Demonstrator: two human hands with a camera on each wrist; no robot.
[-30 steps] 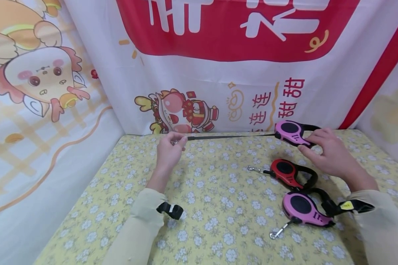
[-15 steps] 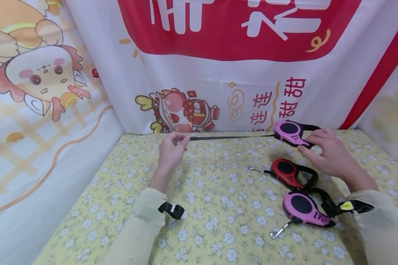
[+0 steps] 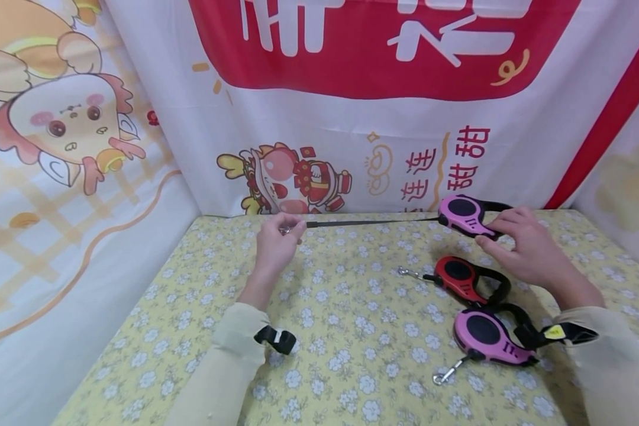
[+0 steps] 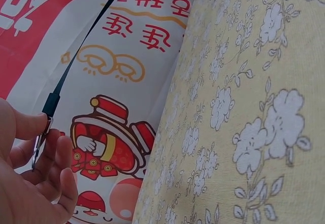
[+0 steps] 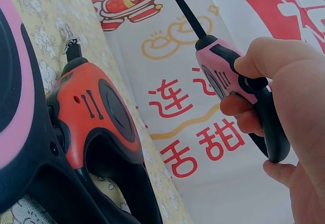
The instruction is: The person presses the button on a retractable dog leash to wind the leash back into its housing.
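Note:
My right hand grips the black handle of a pink retractable dog leash near the back of the table. In the right wrist view, the thumb of the right hand lies at the button side of the pink leash, fingers curled round its grip. A black strap runs out taut to the left. At its end my left hand pinches the metal clip; in the left wrist view the thumb and fingers hold the clip just below the black sleeve.
A red retractable leash and a second pink leash lie on the right of the flowered tablecloth, clips pointing left. The right forearm passes beside them. A printed white cloth hangs behind the table's back edge.
Almost nothing moves. The left hand shifts very slightly right with the clip, while the pink leash in the right hand stays nearly in place and the strap remains stretched.

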